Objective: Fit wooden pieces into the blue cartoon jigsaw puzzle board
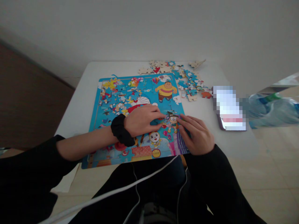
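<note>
A blue cartoon jigsaw puzzle (137,151) lies in its tray, mostly assembled. My left hand (142,119), with a black scrunchie (122,130) at the wrist, reaches across its middle. Its thumb and index finger close on a puzzle piece beside the small figure in green (173,122); the piece's edges are partly hidden. My right hand (198,133) rests over the puzzle's right edge, fingers stretched out and thumb apart. Its index fingertip touches the same figure from the right. My left hand and forearm cover part of the picture.
Loose puzzle pieces (190,82) are heaped behind and right of the tray on the white table (79,93). A phone (230,107) lies at the right edge. Beyond it is a clear plastic bottle or bag (273,109). A white cable (130,188) crosses my lap.
</note>
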The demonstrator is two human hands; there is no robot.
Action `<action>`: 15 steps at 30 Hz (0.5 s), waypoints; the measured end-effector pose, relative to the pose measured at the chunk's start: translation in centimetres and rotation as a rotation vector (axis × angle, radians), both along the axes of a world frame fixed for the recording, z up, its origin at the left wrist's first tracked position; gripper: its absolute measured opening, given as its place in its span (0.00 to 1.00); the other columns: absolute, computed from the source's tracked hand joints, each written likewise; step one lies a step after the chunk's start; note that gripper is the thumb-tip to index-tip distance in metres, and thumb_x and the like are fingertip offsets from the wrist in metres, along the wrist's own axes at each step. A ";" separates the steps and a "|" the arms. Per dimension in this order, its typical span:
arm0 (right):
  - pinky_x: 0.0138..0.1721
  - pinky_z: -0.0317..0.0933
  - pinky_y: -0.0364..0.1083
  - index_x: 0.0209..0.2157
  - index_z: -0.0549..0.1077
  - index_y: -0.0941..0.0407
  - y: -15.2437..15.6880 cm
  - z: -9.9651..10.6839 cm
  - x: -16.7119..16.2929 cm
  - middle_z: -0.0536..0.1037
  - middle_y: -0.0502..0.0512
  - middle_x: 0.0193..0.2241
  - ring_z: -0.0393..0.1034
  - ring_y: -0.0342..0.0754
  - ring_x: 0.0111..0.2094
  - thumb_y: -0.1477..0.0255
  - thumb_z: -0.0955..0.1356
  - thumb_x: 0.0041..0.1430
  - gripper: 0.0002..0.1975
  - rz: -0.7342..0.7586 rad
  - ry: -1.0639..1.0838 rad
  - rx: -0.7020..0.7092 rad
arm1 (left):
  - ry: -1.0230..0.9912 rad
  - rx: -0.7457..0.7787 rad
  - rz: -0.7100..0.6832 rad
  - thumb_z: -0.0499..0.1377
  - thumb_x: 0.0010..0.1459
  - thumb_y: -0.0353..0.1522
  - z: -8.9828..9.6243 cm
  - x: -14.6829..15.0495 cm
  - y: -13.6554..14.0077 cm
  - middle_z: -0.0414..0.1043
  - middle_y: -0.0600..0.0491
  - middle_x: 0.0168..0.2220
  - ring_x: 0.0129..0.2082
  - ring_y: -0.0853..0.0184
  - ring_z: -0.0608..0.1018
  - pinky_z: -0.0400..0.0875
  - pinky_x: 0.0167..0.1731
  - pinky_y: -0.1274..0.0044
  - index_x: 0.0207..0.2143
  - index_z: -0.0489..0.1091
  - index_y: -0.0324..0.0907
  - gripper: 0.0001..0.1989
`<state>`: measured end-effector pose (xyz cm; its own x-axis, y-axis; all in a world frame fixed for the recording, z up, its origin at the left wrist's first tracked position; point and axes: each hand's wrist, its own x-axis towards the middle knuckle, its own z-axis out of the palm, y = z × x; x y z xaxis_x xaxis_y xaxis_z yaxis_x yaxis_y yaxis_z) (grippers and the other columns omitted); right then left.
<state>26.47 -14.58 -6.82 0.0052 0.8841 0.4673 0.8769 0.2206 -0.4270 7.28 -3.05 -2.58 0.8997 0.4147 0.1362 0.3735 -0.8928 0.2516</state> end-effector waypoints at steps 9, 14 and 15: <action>0.48 0.64 0.50 0.43 0.75 0.58 0.0 0.0 0.1 0.76 0.54 0.45 0.68 0.50 0.46 0.72 0.63 0.58 0.14 0.009 -0.029 0.019 | 0.039 0.027 0.006 0.55 0.57 0.36 0.2 0.0 -0.2 0.71 0.50 0.34 0.34 0.65 0.70 0.64 0.35 0.75 0.40 0.73 0.41 0.12; 0.48 0.64 0.51 0.44 0.75 0.57 0.0 -0.1 0.1 0.75 0.54 0.45 0.68 0.50 0.46 0.71 0.63 0.57 0.14 0.011 -0.001 0.013 | 0.011 -0.041 -0.030 0.54 0.59 0.37 0.2 -0.3 -0.7 0.71 0.51 0.36 0.36 0.67 0.70 0.64 0.36 0.77 0.41 0.72 0.40 0.13; 0.48 0.64 0.52 0.44 0.75 0.56 0.0 -0.1 0.1 0.75 0.54 0.45 0.68 0.50 0.46 0.71 0.63 0.57 0.14 0.011 0.001 0.013 | 0.014 -0.050 -0.037 0.55 0.59 0.37 0.3 -0.4 -0.8 0.71 0.51 0.36 0.36 0.67 0.70 0.63 0.36 0.77 0.41 0.72 0.40 0.13</action>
